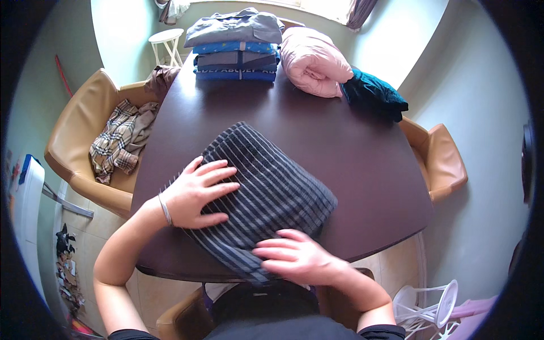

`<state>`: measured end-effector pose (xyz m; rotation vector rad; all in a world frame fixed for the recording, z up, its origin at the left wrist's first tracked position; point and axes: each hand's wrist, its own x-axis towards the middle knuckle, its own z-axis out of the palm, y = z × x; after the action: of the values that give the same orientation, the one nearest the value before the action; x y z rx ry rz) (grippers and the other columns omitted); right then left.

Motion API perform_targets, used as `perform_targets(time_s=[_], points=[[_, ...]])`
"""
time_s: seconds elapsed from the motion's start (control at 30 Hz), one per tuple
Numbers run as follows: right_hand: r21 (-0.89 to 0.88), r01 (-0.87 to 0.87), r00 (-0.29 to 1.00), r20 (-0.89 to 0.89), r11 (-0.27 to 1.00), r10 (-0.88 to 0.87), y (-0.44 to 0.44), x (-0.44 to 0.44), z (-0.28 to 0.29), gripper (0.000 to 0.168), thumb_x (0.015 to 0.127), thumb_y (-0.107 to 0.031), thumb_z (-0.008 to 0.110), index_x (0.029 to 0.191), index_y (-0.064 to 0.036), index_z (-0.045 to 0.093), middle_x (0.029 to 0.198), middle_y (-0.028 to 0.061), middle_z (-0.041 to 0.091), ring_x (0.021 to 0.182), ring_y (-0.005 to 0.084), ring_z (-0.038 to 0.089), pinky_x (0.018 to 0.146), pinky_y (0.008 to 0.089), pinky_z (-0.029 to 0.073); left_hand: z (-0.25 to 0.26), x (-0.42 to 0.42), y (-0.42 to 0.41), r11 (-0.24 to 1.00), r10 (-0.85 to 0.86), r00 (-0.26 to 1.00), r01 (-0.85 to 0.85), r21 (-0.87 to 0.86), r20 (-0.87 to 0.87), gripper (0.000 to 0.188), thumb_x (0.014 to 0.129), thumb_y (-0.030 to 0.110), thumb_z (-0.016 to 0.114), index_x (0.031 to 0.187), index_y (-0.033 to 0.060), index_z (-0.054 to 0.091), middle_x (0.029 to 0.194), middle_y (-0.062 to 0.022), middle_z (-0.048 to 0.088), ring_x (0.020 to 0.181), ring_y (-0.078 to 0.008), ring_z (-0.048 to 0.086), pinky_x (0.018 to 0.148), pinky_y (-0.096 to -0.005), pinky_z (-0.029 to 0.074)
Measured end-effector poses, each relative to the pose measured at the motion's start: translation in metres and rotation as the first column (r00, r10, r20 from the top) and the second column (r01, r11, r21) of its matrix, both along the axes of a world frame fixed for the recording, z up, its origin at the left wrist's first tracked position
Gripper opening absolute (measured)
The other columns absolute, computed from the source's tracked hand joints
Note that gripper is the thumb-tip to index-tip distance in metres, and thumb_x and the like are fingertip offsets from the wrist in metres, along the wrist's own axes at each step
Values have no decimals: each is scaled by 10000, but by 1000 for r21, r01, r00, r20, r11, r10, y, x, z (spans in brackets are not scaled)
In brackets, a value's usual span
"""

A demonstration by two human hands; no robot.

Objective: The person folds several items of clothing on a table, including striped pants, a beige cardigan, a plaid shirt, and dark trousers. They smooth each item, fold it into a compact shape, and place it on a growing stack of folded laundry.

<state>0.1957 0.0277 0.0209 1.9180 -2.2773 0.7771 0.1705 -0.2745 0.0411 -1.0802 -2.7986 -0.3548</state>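
Observation:
A dark blue and grey striped garment, folded into a rough bundle, lies slantwise on the brown table in front of me. Its near corner reaches the table's front edge. My left hand rests flat on the left part of the cloth with its fingers spread. Over the lower right part is my right hand, slightly blurred, its fingers apart and touching or just above the fabric. Neither hand shows cloth pinched between the fingers.
At the far end stands a stack of folded clothes, beside a rolled pink quilted item and a dark teal velvety bundle. A tan chair on the left holds a plaid garment. Another tan chair stands right.

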Motion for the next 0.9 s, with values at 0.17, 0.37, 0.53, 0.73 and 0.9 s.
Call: perform_targets(time_s=[0.17,0.37,0.53,0.73,0.9], points=[[26,297,922,254,955,-293,110,-43,23,230,672,-6,595,890,-59,649,1035,98,685,1053,292,627,944,459,458,-9,39,49,996,67,995,-62,-71,68,702,827,541,594,1367,109,472,1438,-273,350,1352,-430,312,1070,-619,229],[-61,584,808,-46,809,-587,54,-68,52,618,774,-336,718,1291,-50,540,1376,248,451,1286,391,423,1069,479,332,32,3,85,1000,-14,1000,13,-16,-25,648,803,398,671,1339,81,490,1451,-248,351,1337,-404,348,1052,-600,286],[228,598,802,-154,769,-577,7,-91,2,908,811,-622,559,1489,-98,258,1527,287,115,1434,418,91,1106,610,121,-10,-45,78,983,143,990,-142,-120,1,869,774,699,534,1468,209,349,1553,-217,143,1432,-422,110,1099,-636,110],[264,545,838,-147,796,-525,16,-116,-7,871,839,-650,495,1494,-128,256,1538,275,100,1440,404,96,1121,582,116,-21,-46,84,967,241,970,-241,-85,-8,819,790,687,512,1452,223,382,1560,-198,137,1441,-405,93,1124,-597,53],[-86,674,739,88,734,-668,70,-113,4,886,808,-436,695,1431,38,280,1417,271,319,1309,391,342,1107,469,280,9,-18,53,829,394,913,-402,388,104,852,771,342,710,1458,54,295,1458,-233,283,1368,-368,264,1123,-502,215]])
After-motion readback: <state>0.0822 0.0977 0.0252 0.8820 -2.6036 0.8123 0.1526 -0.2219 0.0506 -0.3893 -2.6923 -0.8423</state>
